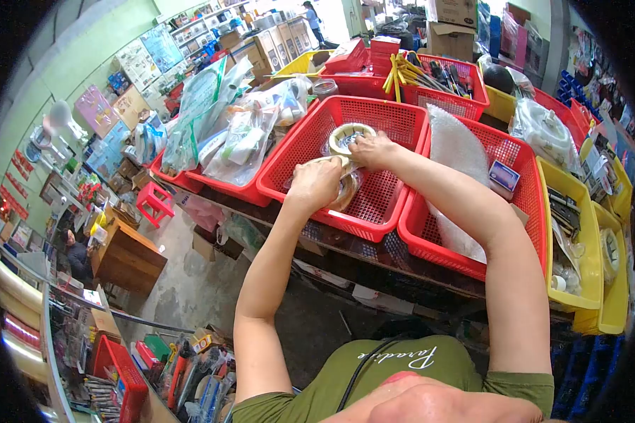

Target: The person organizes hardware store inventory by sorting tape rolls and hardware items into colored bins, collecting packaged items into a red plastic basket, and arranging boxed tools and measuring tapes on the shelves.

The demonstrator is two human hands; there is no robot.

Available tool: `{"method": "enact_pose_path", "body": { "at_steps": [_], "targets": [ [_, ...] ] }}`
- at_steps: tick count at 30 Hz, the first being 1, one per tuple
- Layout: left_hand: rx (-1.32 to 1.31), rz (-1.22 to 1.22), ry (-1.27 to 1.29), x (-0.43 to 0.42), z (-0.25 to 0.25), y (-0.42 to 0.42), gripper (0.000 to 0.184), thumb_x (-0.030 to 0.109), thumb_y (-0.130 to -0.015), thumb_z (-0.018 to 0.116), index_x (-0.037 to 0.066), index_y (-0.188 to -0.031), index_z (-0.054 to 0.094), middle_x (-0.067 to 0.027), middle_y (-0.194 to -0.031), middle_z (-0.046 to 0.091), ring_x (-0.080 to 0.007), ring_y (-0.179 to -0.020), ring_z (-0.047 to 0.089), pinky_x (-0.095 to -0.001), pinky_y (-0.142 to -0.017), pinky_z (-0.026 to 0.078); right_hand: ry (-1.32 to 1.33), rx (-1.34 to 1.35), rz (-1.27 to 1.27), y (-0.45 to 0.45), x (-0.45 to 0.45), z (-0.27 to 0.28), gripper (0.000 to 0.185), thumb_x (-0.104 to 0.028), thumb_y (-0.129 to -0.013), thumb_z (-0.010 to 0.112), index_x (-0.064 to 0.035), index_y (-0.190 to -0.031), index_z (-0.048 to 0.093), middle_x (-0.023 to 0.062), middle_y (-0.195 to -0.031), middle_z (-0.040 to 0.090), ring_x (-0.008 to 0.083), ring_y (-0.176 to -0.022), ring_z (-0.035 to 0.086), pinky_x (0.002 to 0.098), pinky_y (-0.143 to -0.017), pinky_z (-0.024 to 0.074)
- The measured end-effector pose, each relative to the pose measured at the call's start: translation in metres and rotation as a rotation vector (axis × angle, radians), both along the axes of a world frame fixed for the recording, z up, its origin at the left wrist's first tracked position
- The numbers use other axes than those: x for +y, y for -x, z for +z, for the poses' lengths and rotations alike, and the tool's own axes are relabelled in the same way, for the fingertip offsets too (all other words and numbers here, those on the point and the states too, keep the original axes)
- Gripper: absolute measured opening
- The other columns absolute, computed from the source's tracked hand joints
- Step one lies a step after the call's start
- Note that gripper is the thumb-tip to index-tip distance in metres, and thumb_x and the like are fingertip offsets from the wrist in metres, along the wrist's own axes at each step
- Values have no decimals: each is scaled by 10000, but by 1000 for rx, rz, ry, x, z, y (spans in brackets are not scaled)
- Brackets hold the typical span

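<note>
My left hand point(315, 182) reaches into a red plastic basket point(303, 132) and has its fingers closed over the rim of a tan roll of tape point(347, 189), partly wrapped in clear plastic. Beside it, my right hand point(374, 150) grips the edge of a cream roll of tape point(346, 131) with a printed core. Both rolls are close together, near the left and middle of the basket. My fingertips are partly hidden behind the hands and the rolls.
At left, another red basket point(243, 189) holds plastic-bagged items. To the right, a red basket point(413, 236) holds bubble wrap point(458, 151) and a small box point(504, 176). Yellow bins point(591, 278) stand farther right. Behind are yellow-handled tools point(406, 70). A red stool point(155, 201) stands on the floor.
</note>
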State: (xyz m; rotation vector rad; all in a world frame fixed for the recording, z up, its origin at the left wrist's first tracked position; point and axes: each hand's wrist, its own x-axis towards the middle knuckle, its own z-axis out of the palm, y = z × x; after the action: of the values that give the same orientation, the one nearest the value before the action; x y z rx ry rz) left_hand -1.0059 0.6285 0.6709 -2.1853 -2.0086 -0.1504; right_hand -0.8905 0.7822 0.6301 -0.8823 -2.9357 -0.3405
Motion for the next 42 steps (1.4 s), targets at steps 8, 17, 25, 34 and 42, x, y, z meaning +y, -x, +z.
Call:
{"method": "enact_pose_path", "body": {
  "at_steps": [8, 17, 25, 34, 42],
  "targets": [
    [74, 54, -70, 2, -3, 1, 174, 112, -808, 539, 6, -945, 550, -159, -875, 663, -298, -843, 663, -479, -712, 489, 40, -107, 21, -2, -10, 21, 348, -287, -739, 674, -72, -1006, 614, 122, -988, 655, 270, -967, 624, 491, -846, 453],
    [-145, 60, -342, -10, -2, 2, 124, 76, -789, 512, 14, -896, 508, -193, -821, 624, -368, -811, 622, -478, -721, 477, 172, 86, 26, -14, -12, 22, 299, -299, -738, 635, -66, -924, 661, 169, -984, 650, 292, -932, 626, 397, -816, 490],
    [-287, 165, -474, -15, -2, 2, 166, 52, -789, 515, 13, -951, 509, -204, -873, 610, -383, -834, 605, -488, -723, 459, 228, -21, -70, -16, -22, 26, 455, -388, -715, 688, -67, -1023, 591, 137, -1061, 608, 301, -1022, 581, 461, -837, 470],
    [-367, 110, -555, -16, -5, 5, 164, 75, -809, 540, 10, -953, 499, -200, -880, 598, -399, -834, 591, -490, -718, 452, 83, -134, 25, -11, -15, 26, 689, -441, -568, 800, -90, -1108, 554, 97, -1094, 601, 261, -1074, 561, 520, -855, 426],
    [-397, 104, -569, -15, -6, 6, 173, 74, -803, 551, 15, -955, 496, -212, -872, 595, -404, -829, 592, -495, -716, 454, 150, -197, -81, 0, -13, 26, 382, -327, -753, 650, -71, -1028, 583, 93, -1053, 609, 256, -1042, 580, 441, -833, 451]
  ]
}}
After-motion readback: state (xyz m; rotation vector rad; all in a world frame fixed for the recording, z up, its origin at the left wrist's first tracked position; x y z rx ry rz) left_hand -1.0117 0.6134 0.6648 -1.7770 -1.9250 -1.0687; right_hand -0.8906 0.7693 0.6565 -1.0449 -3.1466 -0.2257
